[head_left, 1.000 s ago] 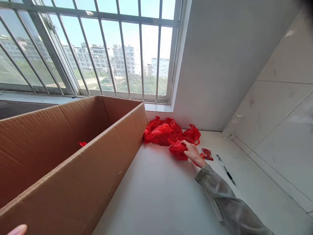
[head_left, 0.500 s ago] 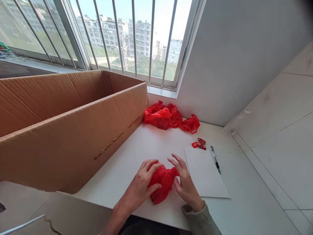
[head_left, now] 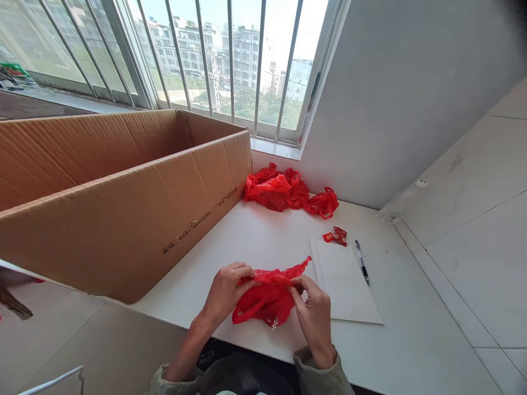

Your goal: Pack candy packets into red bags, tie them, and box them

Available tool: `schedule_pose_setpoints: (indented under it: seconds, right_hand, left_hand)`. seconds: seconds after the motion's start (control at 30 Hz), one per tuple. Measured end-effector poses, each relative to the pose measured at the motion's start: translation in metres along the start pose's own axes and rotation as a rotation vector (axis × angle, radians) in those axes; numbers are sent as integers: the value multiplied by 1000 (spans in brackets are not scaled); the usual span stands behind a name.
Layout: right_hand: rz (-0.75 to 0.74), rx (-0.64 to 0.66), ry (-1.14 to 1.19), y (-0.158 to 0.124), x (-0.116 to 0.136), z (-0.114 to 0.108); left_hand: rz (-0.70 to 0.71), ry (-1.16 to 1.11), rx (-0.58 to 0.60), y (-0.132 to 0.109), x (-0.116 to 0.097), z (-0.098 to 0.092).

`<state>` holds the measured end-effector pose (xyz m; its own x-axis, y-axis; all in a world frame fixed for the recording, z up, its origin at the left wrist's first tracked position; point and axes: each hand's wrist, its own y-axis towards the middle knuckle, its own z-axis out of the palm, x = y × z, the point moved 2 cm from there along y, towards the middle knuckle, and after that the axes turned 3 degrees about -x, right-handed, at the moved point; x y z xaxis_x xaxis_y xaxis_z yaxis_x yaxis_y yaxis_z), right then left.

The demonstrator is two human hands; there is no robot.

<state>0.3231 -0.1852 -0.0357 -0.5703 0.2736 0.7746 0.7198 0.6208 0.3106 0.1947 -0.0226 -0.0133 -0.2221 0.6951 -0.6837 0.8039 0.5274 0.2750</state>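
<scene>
A crumpled red plastic bag (head_left: 265, 296) hangs just above the near edge of the white table (head_left: 272, 241). My left hand (head_left: 225, 291) pinches its left side and my right hand (head_left: 315, 315) pinches its right side, stretching the top edge between them. Behind, by the wall, lies a heap of more red plastic bags (head_left: 288, 192).
A large open cardboard box (head_left: 123, 203) fills the left. A white sheet of paper (head_left: 346, 285) lies right of my hands, with a black pen (head_left: 362, 262) and small red wrappers (head_left: 336, 237) beside it. A barred window (head_left: 230, 60) is behind; a tiled wall stands on the right.
My right hand took a bag from the far heap and drew it to the near edge; my left hand joined it, and both now pull the bag open from a ball.
</scene>
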Motion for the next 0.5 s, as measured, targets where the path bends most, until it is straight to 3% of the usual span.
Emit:
schedule_pose_setpoints:
  seconds: [0.13,0.27,0.37,0.5]
  right_hand:
    - [192,-155,91,-6,-20,-14]
    - [247,-58,110,-14,-33,-18]
    - [38,-27,22,-13,-22,-19]
    - [-267,85,-118,-1,10,-12]
  left_hand:
    - [-194,-206,-159,-2,28,-18]
    - [-265,-237,-129,-12,38,-26]
    - [-136,-97,-72,-18,16,-29]
    - [207,152,47,-11,-26,-19]
